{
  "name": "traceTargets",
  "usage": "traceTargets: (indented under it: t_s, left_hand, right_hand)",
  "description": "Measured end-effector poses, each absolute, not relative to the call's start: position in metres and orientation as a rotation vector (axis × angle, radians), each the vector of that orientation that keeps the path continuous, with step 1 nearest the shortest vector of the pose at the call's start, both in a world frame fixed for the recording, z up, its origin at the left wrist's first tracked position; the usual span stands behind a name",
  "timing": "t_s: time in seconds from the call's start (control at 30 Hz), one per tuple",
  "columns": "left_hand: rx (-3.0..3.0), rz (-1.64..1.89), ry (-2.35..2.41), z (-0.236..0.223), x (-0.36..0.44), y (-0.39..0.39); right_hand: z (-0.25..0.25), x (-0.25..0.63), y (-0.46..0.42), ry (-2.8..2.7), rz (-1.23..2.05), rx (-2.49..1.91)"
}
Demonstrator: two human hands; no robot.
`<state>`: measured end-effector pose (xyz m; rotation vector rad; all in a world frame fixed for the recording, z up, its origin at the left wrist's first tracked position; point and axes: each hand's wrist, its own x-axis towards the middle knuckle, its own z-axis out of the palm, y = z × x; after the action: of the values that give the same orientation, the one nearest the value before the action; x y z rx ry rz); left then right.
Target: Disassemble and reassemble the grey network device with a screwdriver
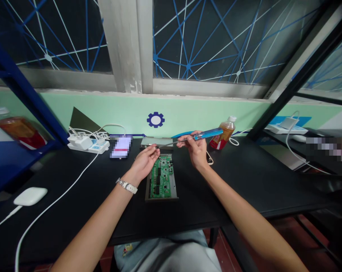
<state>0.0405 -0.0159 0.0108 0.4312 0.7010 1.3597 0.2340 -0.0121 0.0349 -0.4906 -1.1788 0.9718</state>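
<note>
Nearest, on the black tabletop (88,196), a white rounded case (31,196) w/ cable is noted at far L, well clear of the work. Centrally, a green PCB (165,177) is seated in a shallow metal tray (162,199), component side up, prob. so that its parts can be seen and reached. A wristband (128,187) is worn on the left wrist.

Above the tray's far end, the left hand (144,163) is raised, palm partly up, fingertips close together at the tip of a screwdriver (211,133); whether a small part or the tip itself is gripped cannot be told. The screwdriver is held by the right hand (197,152) in a narrow grip near where shaft meets blue hdl., apparently for fine control; the tool is tilted, hdl. up to R, tip down to L, off the PCB.

Just beyond, a metal housing piece (151,141) is laid behind the tray, presumably kept within reach. A lit phone (120,147) and a white power strip (100,146) are set to L, likely for cable access; a drink bottle (223,133) stands at R. Farthest: green wall w/ gear decal (156,119), then windows (205,41).
</note>
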Motion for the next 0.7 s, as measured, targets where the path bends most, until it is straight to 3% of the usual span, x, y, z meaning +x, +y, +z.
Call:
traceTargets:
  t_s: [0.37,0.57,0.7]
  left_hand:
    - [0.592,1.332,0.711,0.008,0.042,-0.016]
    - [1.596,1.439,1.175,0.004,0.033,-0.016]
    - [2.251,1.185,1.325,-0.001,0.025,-0.016]
  right_hand:
    - [0.06,0.23,-0.01,-1.35,0.924,-0.529]
    - [0.093,0.226,0.019,-1.591,0.857,-0.621]
    - [0.094,0.223,0.031,-1.815,0.79,-0.673]
